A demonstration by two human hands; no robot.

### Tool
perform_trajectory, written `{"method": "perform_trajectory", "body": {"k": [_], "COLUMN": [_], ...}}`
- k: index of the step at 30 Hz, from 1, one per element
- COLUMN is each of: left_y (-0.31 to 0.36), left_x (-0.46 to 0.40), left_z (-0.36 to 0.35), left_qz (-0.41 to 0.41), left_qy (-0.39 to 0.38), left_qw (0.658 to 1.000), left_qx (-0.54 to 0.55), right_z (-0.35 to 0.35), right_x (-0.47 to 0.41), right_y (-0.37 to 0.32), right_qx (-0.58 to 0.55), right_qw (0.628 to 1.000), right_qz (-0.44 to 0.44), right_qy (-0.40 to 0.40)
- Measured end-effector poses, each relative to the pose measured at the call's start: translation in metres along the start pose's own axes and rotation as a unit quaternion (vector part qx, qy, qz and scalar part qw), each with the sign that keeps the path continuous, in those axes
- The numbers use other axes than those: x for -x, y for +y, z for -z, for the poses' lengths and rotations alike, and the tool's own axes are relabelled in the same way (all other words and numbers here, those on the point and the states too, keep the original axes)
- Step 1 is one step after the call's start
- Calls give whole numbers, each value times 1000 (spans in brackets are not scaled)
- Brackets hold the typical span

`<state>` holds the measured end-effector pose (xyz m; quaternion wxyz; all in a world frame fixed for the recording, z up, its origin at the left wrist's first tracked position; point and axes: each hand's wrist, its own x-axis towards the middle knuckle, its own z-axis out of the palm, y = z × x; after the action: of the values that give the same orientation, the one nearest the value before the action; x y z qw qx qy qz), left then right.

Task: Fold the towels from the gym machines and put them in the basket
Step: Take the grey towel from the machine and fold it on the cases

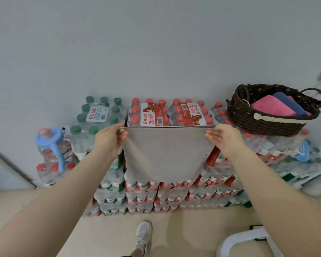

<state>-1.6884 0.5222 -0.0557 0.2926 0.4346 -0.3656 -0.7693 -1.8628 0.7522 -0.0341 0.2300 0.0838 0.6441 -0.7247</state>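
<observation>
A grey towel (167,154) hangs flat in the air in front of stacked water bottle packs. My left hand (109,140) pinches its upper left corner and my right hand (224,138) pinches its upper right corner, so the top edge is stretched straight. The towel's lower edge hangs loose. A dark brown woven basket (263,121) stands on the packs at the right. It holds folded towels: a pink towel (272,106) and a blue towel (289,102) beside it.
Shrink-wrapped packs of bottles with red caps (156,114) and green caps (98,114) are stacked against the grey wall. A blue handle (52,140) lies on bottles at the left. A white frame (248,240) stands on the beige floor near my shoe (143,232).
</observation>
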Motion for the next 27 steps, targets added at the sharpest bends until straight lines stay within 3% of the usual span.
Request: {"method": "perform_trajectory", "body": {"k": [5, 9, 13, 19, 23, 27], "left_y": [27, 39, 40, 44, 35, 21], "left_x": [-65, -113, -162, -215, -225, -213], "left_z": [-45, -79, -100, -132, -141, -134], "left_qz": [45, 59, 68, 67, 74, -33], "left_qy": [-46, -67, -51, -46, -70, -62], "left_qw": [996, 994, 996, 997, 992, 973], "left_qx": [68, 67, 4, 1, -68, -222], "right_z": [-31, -56, -78, -111, -117, -100], "right_x": [-55, -104, -157, -222, -239, -221], "right_y": [-30, -44, -49, -46, -31, -23], "right_qx": [10, 106, 97, 140, 277, 364], "right_qw": [997, 993, 993, 981, 953, 920], "right_qz": [18, 60, 53, 110, 118, 143], "right_qy": [-73, 0, 36, 81, 22, 22]}}
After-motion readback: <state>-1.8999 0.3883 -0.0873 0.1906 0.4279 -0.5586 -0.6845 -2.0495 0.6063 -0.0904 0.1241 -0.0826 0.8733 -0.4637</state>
